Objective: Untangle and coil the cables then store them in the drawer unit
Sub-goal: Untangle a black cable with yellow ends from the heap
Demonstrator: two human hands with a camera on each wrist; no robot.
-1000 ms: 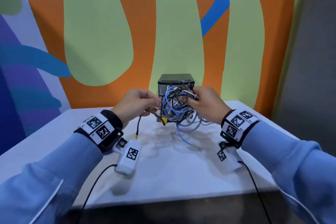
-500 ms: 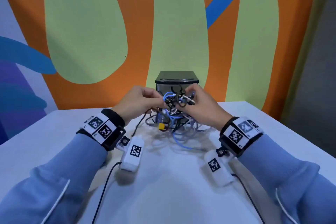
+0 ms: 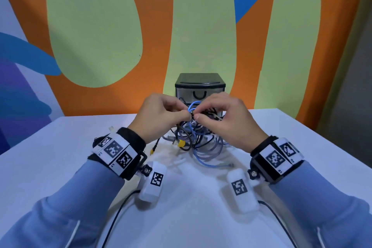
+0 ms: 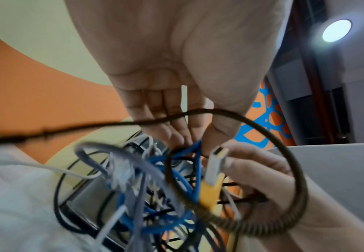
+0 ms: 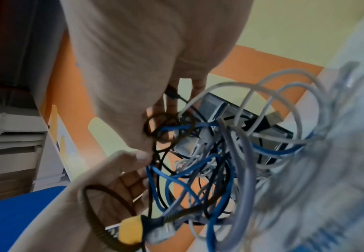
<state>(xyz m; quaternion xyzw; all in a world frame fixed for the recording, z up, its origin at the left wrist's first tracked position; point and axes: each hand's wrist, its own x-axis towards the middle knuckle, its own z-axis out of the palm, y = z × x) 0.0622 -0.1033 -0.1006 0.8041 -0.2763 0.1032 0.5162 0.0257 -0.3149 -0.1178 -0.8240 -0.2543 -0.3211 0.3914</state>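
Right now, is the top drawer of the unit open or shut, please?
Shut: the top drawer sits flush with the drawer unit.

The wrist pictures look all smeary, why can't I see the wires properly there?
Left wrist view: the grey and blue cables sit very near the lens and smear, and a ceiling lamp glares. Right wrist view: the pale loops blur at the right edge. Head view: the cable tangle is sharp, with soft shadows on the table.

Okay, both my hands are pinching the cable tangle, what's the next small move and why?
Probably ease the blue cable loop apart from the bundle. Left hand and right hand both pinch strands at the top of the tangle, which remains knotted, and the drawer unit behind is shut.
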